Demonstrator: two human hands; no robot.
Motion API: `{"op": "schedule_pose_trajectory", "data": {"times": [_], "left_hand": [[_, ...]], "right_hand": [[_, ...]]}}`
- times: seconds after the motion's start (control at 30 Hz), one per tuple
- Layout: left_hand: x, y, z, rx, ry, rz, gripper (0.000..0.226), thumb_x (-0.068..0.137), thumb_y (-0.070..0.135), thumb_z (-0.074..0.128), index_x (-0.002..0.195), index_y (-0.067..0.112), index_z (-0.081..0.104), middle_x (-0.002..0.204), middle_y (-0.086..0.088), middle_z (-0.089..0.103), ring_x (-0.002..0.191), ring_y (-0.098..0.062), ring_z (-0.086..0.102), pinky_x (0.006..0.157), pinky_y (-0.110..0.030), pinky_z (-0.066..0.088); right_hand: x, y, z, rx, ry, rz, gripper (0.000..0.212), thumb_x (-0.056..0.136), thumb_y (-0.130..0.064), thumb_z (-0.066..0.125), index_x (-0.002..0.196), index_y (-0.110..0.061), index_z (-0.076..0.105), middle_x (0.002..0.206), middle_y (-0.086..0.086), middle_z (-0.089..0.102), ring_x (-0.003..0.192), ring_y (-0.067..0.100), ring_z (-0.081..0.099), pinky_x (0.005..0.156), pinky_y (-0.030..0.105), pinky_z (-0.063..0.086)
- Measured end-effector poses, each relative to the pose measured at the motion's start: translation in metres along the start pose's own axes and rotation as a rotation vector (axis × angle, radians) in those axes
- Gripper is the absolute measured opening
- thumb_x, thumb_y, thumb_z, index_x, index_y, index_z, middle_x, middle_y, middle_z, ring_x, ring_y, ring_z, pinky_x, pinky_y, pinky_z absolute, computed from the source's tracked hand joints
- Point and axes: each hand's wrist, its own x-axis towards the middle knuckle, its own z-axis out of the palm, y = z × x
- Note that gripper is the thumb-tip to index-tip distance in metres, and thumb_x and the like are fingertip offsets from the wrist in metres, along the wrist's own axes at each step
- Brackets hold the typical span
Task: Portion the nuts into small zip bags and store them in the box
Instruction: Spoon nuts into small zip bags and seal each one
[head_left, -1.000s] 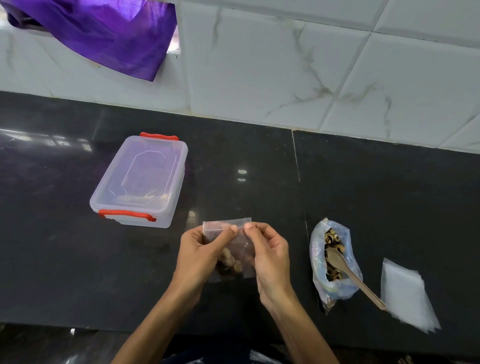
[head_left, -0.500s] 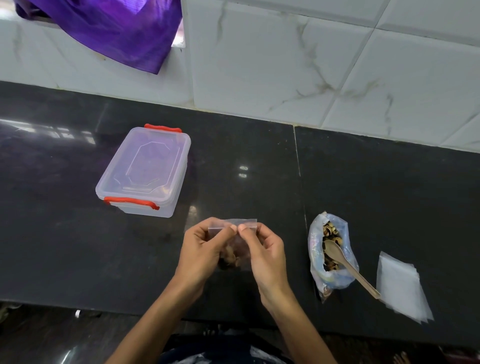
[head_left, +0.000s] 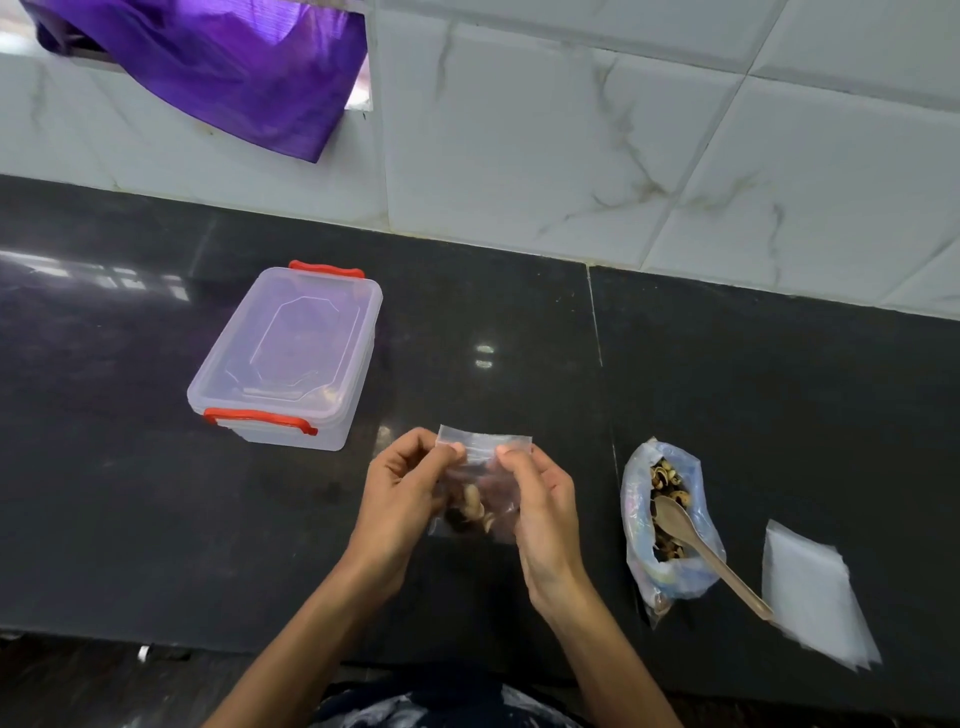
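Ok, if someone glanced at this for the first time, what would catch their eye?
Probably the two hands, left hand and right hand, pinching the top of a small zip bag with nuts, front and centre over the dark counter. Then the clear box with red clips, lid on, to the left, and the purple cloth hanging top left.

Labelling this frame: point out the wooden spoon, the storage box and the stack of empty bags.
wooden spoon (head_left: 675, 520): head view, on its bowl.
storage box (head_left: 291, 353): head view, on its lid.
stack of empty bags (head_left: 810, 587): head view, on the top sheet.
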Motion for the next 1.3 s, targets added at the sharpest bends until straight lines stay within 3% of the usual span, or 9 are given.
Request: {"op": "schedule_pose_trajectory", "data": {"times": [0.1,0.27,0.4,0.57,0.7,0.8,0.97,1.2,1.3], "left_hand": [[0.006,0.002,0.002,0.054,-0.027,0.017,0.017,0.092,0.007,0.054,0.077,0.002,0.060,0.075,-0.006,0.065,0.068,-0.017,0.063,0.058,-0.025,0.053],[0.013,0.001,0.006,0.075,-0.066,0.030,0.017,0.092,0.012,0.056,0.077,0.011,0.064,0.078,-0.003,0.069,0.075,-0.018,0.067,0.068,-0.033,0.057],[0.020,0.001,0.000,0.017,-0.148,-0.006,0.017,0.087,0.021,0.059,0.088,0.006,0.067,0.081,-0.006,0.071,0.071,-0.015,0.068,0.057,-0.022,0.054],[0.028,0.000,-0.004,0.001,-0.117,0.012,0.012,0.089,0.014,0.058,0.081,0.007,0.063,0.075,-0.004,0.068,0.075,-0.020,0.068,0.062,-0.029,0.058],[0.031,0.001,-0.005,0.066,-0.093,0.133,0.019,0.080,0.027,0.062,0.080,0.008,0.065,0.082,-0.013,0.069,0.081,-0.031,0.068,0.076,-0.044,0.056],[0.032,0.001,-0.003,0.088,-0.085,0.149,0.018,0.079,0.028,0.062,0.080,0.010,0.065,0.080,-0.010,0.069,0.080,-0.028,0.069,0.076,-0.043,0.057],[0.032,-0.003,0.000,0.068,-0.075,0.100,0.015,0.087,0.018,0.060,0.075,0.015,0.067,0.079,-0.007,0.070,0.079,-0.026,0.068,0.077,-0.045,0.055],[0.033,-0.003,-0.002,0.099,-0.136,0.084,0.025,0.082,0.028,0.060,0.090,0.005,0.068,0.085,-0.010,0.072,0.081,-0.026,0.069,0.076,-0.042,0.056],[0.032,-0.005,-0.001,0.088,-0.077,0.110,0.026,0.082,0.026,0.060,0.088,0.003,0.069,0.082,-0.009,0.072,0.079,-0.026,0.070,0.072,-0.041,0.057]], "right_hand": [[0.004,-0.002,0.003,-0.064,-0.036,-0.008,0.015,0.090,-0.026,0.062,0.093,-0.013,0.069,0.086,0.006,0.074,0.081,0.017,0.071,0.071,0.029,0.058],[0.012,-0.005,0.006,-0.073,0.012,0.015,0.007,0.089,-0.020,0.062,0.086,-0.020,0.069,0.083,0.004,0.074,0.080,0.017,0.072,0.072,0.034,0.059],[0.017,-0.004,0.003,-0.041,0.035,0.082,0.014,0.089,-0.023,0.062,0.098,-0.013,0.068,0.089,0.010,0.074,0.083,0.023,0.072,0.077,0.044,0.059],[0.024,-0.002,0.001,-0.035,0.023,0.120,0.021,0.086,-0.025,0.065,0.103,-0.013,0.068,0.092,0.007,0.074,0.088,0.020,0.071,0.084,0.043,0.057],[0.026,-0.006,0.003,-0.069,-0.093,0.041,0.021,0.090,-0.023,0.059,0.102,-0.011,0.072,0.094,0.009,0.074,0.094,0.021,0.070,0.084,0.035,0.056],[0.027,-0.005,0.003,-0.059,-0.062,0.030,0.014,0.088,-0.017,0.061,0.096,-0.013,0.072,0.091,0.009,0.074,0.092,0.020,0.070,0.080,0.032,0.057],[0.032,-0.003,0.004,-0.064,-0.035,0.037,0.014,0.088,-0.015,0.061,0.090,-0.009,0.073,0.097,0.017,0.070,0.094,0.033,0.067,0.083,0.048,0.054],[0.033,-0.002,-0.003,-0.110,-0.082,0.061,0.015,0.085,-0.020,0.067,0.097,-0.012,0.072,0.093,0.005,0.071,0.086,0.016,0.068,0.071,0.029,0.056],[0.032,-0.004,-0.006,-0.084,-0.067,0.048,0.016,0.085,-0.020,0.067,0.098,-0.014,0.072,0.096,0.006,0.073,0.093,0.020,0.069,0.079,0.034,0.057]]}}
